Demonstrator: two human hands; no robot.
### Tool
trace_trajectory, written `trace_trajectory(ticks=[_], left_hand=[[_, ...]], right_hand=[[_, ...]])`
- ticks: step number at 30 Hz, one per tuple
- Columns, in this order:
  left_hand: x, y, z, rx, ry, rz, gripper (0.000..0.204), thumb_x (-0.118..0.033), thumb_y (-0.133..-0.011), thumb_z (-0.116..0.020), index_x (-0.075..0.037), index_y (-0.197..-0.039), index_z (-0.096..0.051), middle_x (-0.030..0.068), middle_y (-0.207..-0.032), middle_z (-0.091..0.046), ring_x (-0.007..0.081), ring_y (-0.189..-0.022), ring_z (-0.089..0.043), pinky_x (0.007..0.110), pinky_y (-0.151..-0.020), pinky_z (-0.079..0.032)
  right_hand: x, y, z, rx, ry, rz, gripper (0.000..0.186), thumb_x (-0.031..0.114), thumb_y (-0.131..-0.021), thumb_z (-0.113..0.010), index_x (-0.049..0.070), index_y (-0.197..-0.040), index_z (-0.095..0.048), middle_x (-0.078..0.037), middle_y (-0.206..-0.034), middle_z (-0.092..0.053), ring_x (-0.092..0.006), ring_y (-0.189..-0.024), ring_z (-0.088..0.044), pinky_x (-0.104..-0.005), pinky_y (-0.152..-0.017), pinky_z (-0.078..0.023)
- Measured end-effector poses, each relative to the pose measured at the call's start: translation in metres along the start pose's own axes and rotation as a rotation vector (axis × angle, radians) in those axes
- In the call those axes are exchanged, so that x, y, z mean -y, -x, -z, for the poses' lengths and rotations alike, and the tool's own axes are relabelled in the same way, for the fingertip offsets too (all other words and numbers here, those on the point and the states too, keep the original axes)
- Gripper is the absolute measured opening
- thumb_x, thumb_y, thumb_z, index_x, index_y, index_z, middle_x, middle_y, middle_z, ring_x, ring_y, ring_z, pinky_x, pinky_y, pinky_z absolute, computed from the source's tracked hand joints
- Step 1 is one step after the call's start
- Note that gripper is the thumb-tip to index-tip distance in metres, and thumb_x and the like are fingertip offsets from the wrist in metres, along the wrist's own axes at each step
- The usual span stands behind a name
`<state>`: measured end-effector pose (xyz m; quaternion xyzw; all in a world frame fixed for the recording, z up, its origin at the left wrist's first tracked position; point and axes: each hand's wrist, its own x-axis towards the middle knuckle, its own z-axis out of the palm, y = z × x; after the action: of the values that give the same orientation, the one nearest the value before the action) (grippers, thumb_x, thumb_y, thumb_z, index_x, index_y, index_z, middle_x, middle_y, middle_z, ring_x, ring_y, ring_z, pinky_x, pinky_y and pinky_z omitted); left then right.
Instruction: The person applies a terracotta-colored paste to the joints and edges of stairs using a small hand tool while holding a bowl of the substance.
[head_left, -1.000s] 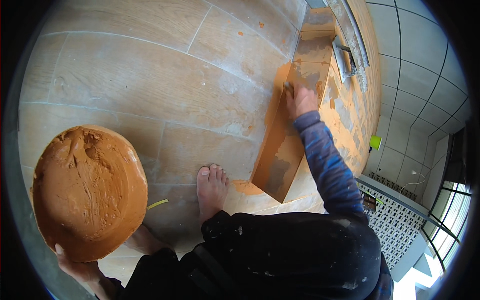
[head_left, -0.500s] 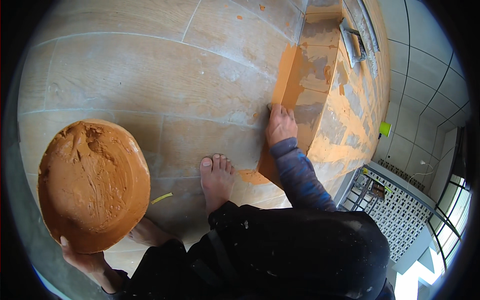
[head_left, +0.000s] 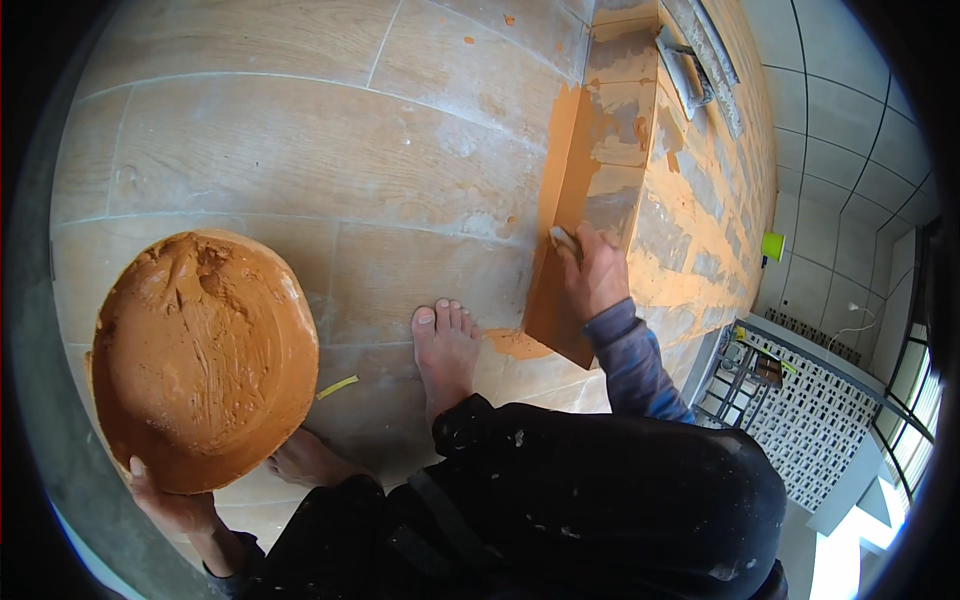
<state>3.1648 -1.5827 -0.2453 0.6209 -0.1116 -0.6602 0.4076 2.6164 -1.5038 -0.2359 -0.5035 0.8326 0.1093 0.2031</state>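
My left hand [head_left: 175,505] grips the lower rim of a round tub [head_left: 305,345] at the left, thumb over the edge. Thick orange-brown paste [head_left: 205,350] coats the inside of the tub. On the right, my right hand [head_left: 600,272] is closed around a small hand tool [head_left: 562,239]. Only its pale end shows beside the thumb; the rest is hidden. That hand is against the side face of a tiled ledge [head_left: 610,180], where smooth orange paste [head_left: 563,280] covers the lower part and the floor edge along it.
A flat trowel [head_left: 684,78] lies on the ledge's patchy orange-and-grey top, next to a long grey strip [head_left: 712,65]. My bare foot [head_left: 447,350] stands on the wood-look floor tiles [head_left: 300,150]. A yellow scrap [head_left: 338,387] lies nearby. Further right are a green container [head_left: 772,246] and a perforated block wall [head_left: 810,430].
My right hand has shifted right and nearer to me along the ledge, turning so that the tool's pale end shows. The tub remains in my left hand, while the whole view has moved slightly.
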Motion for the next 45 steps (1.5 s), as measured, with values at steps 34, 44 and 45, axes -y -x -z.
trace_trajectory(ticks=[34,44,45], left_hand=[[0.007,-0.012,-0.018,0.103,-0.372,-0.064,0.068,-0.045,-0.107,-0.034,0.003,-0.155,-0.035,0.0174,-0.156,-0.043,0.0309,-0.144,-0.041,0.046,-0.121,-0.031],[0.022,-0.012,0.024,0.021,-0.302,-0.099,0.068,-0.045,-0.108,-0.034,0.004,-0.154,-0.036,0.0183,-0.155,-0.045,0.0312,-0.144,-0.042,0.047,-0.120,-0.033],[0.021,-0.015,0.025,0.060,-0.295,-0.091,0.068,-0.045,-0.108,-0.034,0.004,-0.155,-0.035,0.0182,-0.155,-0.045,0.0313,-0.143,-0.043,0.047,-0.120,-0.033]], right_hand=[[-0.077,-0.302,-0.020,-0.276,0.497,0.166,0.013,0.008,-0.090,-0.059,0.004,-0.094,-0.071,-0.015,-0.099,-0.075,-0.0351,-0.103,-0.067,-0.0453,-0.089,-0.055],[-0.038,-0.198,-0.057,-0.249,0.318,-0.073,0.013,0.007,-0.090,-0.063,0.002,-0.102,-0.063,-0.020,-0.099,-0.073,-0.0397,-0.099,-0.067,-0.0474,-0.086,-0.056],[-0.035,-0.181,-0.053,-0.172,0.322,-0.091,0.015,0.009,-0.089,-0.065,0.003,-0.103,-0.062,-0.022,-0.099,-0.073,-0.0418,-0.098,-0.067,-0.0494,-0.085,-0.056]])
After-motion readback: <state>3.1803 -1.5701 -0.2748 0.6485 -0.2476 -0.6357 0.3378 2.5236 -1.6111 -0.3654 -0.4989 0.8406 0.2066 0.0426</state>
